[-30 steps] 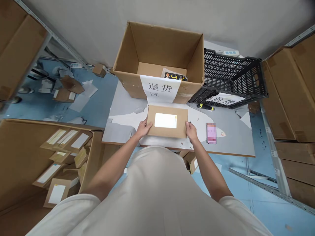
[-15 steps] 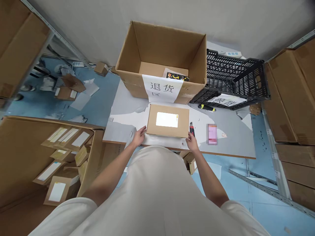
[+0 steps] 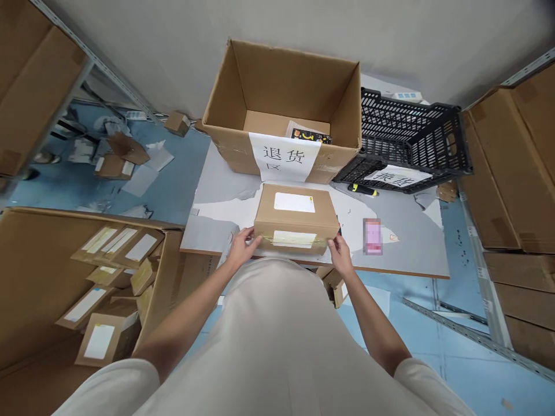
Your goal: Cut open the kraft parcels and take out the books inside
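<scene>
A cardboard box (image 3: pixel 265 202) lies on the table in front of me, a white label on its top. Its near side faces up toward me and shows clear tape and white paper. My left hand (image 3: pixel 243 248) grips the near left corner, thumb on the taped side. At the near right corner is my right hand (image 3: pixel 340 253), its fingers closed on the box edge. Just beyond that corner, a red utility knife (image 3: pixel 339 226) is mostly hidden by the box.
Behind stands a big open carton (image 3: pixel 225 144) with a black printed packet (image 3: pixel 312 136) inside. Right of it is a black plastic crate (image 3: pixel 437 144). A yellow-and-black cutter (image 3: pixel 363 189) and a pink blurred item (image 3: pixel 372 237) lie on the table (image 3: pixel 411 254). A carton of parcels (image 3: pixel 99 341) stands left.
The box has tipped away from me, so its taped near side shows. Both hands have closed on its near corners. The utility knife has become mostly covered.
</scene>
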Available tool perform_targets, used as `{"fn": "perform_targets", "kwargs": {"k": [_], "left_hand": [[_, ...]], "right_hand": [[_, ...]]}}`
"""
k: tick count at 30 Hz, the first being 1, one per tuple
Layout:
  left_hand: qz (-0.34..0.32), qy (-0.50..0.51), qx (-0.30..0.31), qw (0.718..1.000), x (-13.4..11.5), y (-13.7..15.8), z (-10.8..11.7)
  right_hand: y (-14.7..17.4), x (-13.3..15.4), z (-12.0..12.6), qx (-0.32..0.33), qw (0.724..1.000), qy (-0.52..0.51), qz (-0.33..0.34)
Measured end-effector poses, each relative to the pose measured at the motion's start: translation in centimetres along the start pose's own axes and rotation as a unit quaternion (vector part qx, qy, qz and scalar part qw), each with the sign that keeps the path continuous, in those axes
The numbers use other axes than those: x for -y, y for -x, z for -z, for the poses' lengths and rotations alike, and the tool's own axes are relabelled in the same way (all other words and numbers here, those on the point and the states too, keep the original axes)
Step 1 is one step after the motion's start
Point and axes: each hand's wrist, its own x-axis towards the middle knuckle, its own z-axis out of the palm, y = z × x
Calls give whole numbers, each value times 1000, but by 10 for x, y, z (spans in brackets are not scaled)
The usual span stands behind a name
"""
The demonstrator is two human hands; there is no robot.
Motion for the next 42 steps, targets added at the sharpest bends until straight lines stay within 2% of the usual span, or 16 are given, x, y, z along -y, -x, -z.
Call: {"fn": "perform_targets", "kwargs": {"k": [2,6,10,15,18,21,24,28,31,36,39,42], "left_hand": [[-18,-13,-33,999,-12,2,5],[-4,-32,-80,996,-23,-4,3],[-7,-47,-71,996,-25,-15,-8],[23,-16,-90,996,-26,-19,-13],[26,19,-70,997,-17,-16,-11],[43,59,-62,995,2,-10,-9],[73,97,-39,992,24,0,-10],[33,119,74,990,40,13,-18],[48,138,76,986,42,15,-24],[29,142,48,988,28,-1,-18],[4,108,38,993,6,-17,-8],[-6,125,7,992,-13,-34,-4]], "right_hand": [[0,12,6,-25,999,25,20],[-7,25,6,-44,997,63,17],[-17,19,0,-50,995,82,-11],[-21,6,-2,-55,997,30,-51],[-18,-4,-2,-40,996,-38,-66],[-13,-19,0,-31,993,-81,-78],[-6,-31,2,10,998,-50,-46],[3,-34,-3,91,996,6,8],[5,-32,-9,98,995,-6,-6],[-4,-28,-5,96,994,-47,-31],[-14,-18,5,48,998,-40,-17],[-25,-7,8,-9,999,-36,-1]]}}
